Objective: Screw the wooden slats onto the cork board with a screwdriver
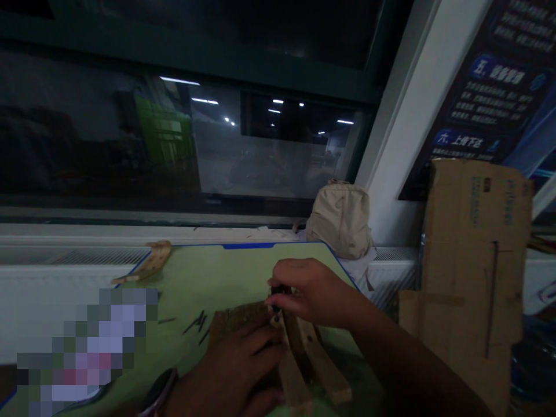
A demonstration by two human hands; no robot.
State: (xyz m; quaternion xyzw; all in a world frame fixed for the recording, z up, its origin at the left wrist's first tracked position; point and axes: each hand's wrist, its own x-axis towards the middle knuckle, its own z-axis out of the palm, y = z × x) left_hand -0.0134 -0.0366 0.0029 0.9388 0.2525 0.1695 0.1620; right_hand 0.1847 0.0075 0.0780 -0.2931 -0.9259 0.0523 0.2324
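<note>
My right hand (308, 289) is closed in a pinch on a small dark object whose kind I cannot make out, above the far end of the wooden pieces. My left hand (243, 362) lies over a pale wooden strip (293, 379), with its fingers across it, gripping it. Dark round spots, like holes or screw heads, show on this strip and on a second wooden strip (324, 365) beside it. Under my left fingers is a brown board (228, 315), mostly hidden. Several thin dark screws or nails (197, 321) lie loose to the left.
The green tabletop (208, 266) has a blue edge. A curved wooden piece (150, 263) lies at its far left corner, and a blurred-out flat object (95, 353) at the near left. A beige backpack (341, 217) stands by the window; cardboard (473, 260) stands at the right.
</note>
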